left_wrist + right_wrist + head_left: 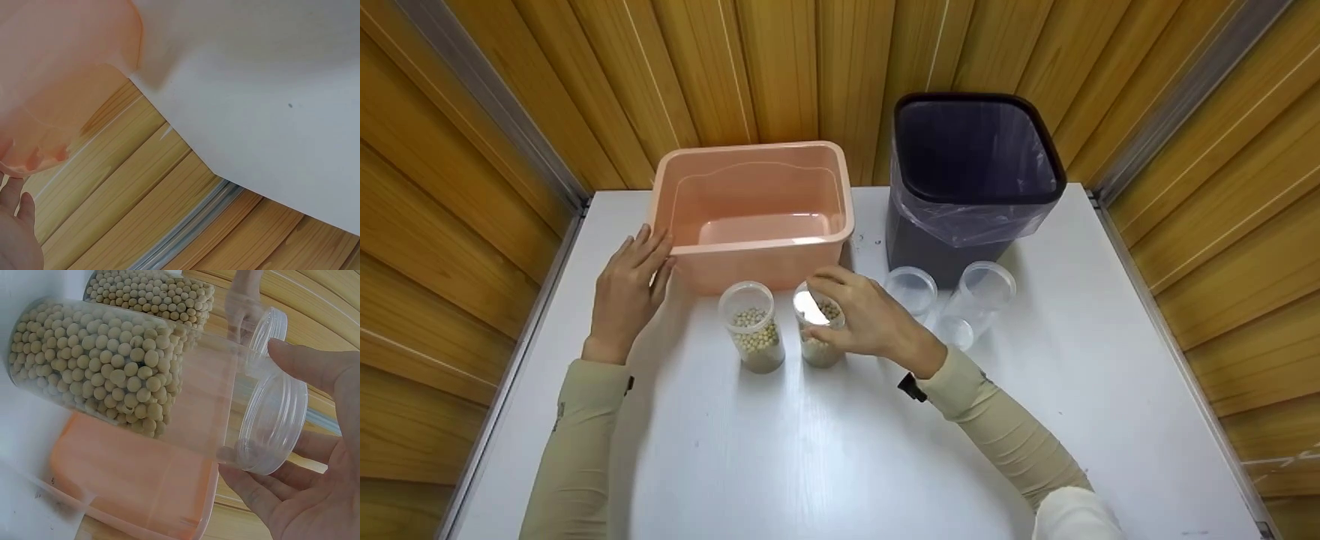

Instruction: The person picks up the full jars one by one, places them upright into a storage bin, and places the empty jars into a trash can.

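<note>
Two clear plastic jars of round, pale dried beans stand upright side by side in front of a pink plastic basin (757,266). My right hand (866,315) holds the right jar (112,360) by its top, the thumb on one side of the rim and the fingers on the other. Just left of it is the other jar of beans (754,337), apart from both hands. My left hand (626,292) rests with fairly straight fingers on the basin's left front corner. The left wrist view shows fingertips faintly through the basin wall.
Behind and right stands a dark bin (952,240) lined with a clear bag. Two clear jars without beans, one at the bin's front (913,289) and another to its right (986,289), are on the white table (780,465). Wood-patterned walls (780,67) enclose the table.
</note>
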A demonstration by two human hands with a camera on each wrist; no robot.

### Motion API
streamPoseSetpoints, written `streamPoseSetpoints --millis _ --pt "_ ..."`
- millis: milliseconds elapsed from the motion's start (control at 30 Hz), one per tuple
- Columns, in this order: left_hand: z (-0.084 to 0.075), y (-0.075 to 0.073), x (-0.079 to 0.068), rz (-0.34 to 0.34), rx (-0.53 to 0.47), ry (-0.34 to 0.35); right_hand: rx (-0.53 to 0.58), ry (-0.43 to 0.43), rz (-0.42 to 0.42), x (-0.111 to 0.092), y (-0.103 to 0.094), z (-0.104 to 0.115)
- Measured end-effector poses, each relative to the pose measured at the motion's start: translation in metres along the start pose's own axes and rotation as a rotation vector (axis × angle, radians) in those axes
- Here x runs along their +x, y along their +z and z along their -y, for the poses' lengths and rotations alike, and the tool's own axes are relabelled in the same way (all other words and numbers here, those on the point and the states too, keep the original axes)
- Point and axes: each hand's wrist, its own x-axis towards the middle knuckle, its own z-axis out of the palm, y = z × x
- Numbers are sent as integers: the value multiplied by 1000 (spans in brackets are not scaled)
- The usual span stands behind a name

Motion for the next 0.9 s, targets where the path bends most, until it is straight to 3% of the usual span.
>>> streamPoseSetpoints --millis 367,900 --pt "-1 0 0 0 -9 -7 -40 -135 -117 -5 6 -3" --pt "-3 0 0 3 -13 -27 -6 -210 -259 -4 -5 -1"
